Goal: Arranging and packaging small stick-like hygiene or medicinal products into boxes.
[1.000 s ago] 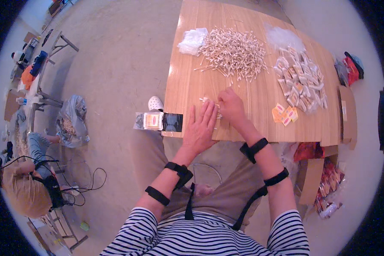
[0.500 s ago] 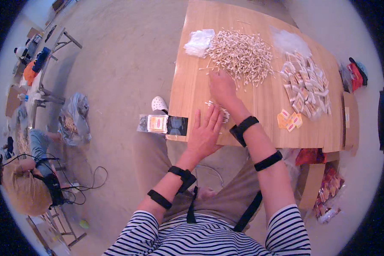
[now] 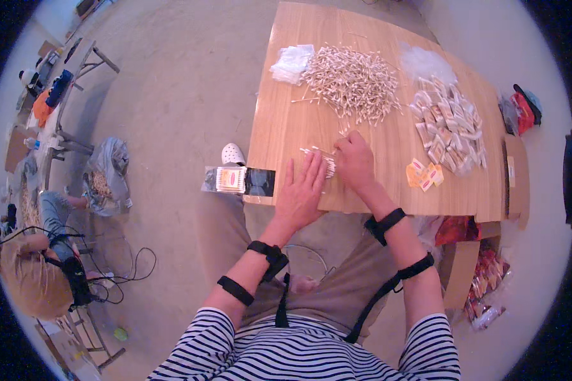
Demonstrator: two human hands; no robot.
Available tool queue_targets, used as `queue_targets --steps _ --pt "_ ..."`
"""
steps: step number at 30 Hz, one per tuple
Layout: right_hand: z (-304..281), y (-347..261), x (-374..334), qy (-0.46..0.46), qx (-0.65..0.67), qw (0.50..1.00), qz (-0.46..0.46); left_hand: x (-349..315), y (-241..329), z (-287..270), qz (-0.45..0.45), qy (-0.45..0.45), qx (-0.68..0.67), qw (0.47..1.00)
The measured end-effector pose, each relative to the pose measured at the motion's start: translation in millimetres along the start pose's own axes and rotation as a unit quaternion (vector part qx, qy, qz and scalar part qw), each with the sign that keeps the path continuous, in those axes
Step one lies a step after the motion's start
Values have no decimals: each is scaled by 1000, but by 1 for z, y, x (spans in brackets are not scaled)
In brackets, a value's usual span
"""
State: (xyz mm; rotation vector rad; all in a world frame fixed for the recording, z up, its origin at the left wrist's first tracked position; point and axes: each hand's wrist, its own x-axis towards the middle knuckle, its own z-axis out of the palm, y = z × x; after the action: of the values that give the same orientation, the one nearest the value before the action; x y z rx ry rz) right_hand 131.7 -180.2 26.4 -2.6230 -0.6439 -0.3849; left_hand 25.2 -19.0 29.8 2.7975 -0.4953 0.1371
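Observation:
My left hand (image 3: pixel 300 195) lies flat with its fingers stretched out over a small bunch of cotton swabs (image 3: pixel 330 166) near the table's front edge. White tips poke out beyond its fingertips and along its right side. Just right of the bunch is my right hand (image 3: pixel 356 162), its fingers curled together; what they hold, if anything, is hidden. A few swabs lie by its fingertips. Farther back spreads a big heap of loose cotton swabs (image 3: pixel 353 82). At the table's front left corner sits a clear pack of cotton swabs (image 3: pixel 231 180) with a yellow-orange label.
Clear plastic bags (image 3: pixel 292 63) lie left of the heap, and more bags (image 3: pixel 429 62) at the back right. Filled swab packs (image 3: pixel 448 127) are piled right, with yellow-and-white label cards (image 3: pixel 424 174) nearer me. At far left, a person (image 3: pixel 35 273) sits beside a grey plastic bag (image 3: pixel 110 174).
My right hand has come back from the edge of the big heap toward me, to the right side of the small bunch. My left hand stays over the bunch.

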Motion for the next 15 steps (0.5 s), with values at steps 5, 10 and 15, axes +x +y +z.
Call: queue_targets --steps 5,10,15 --pt "8 1 6 -16 -56 998 26 -1 0 -1 0 11 -9 1000" --pt "27 -17 14 -76 10 996 45 -2 -2 -1 -6 -8 -7 1000" --pt "9 11 16 -37 21 990 138 -1 0 -2 -4 1 -16 1000"
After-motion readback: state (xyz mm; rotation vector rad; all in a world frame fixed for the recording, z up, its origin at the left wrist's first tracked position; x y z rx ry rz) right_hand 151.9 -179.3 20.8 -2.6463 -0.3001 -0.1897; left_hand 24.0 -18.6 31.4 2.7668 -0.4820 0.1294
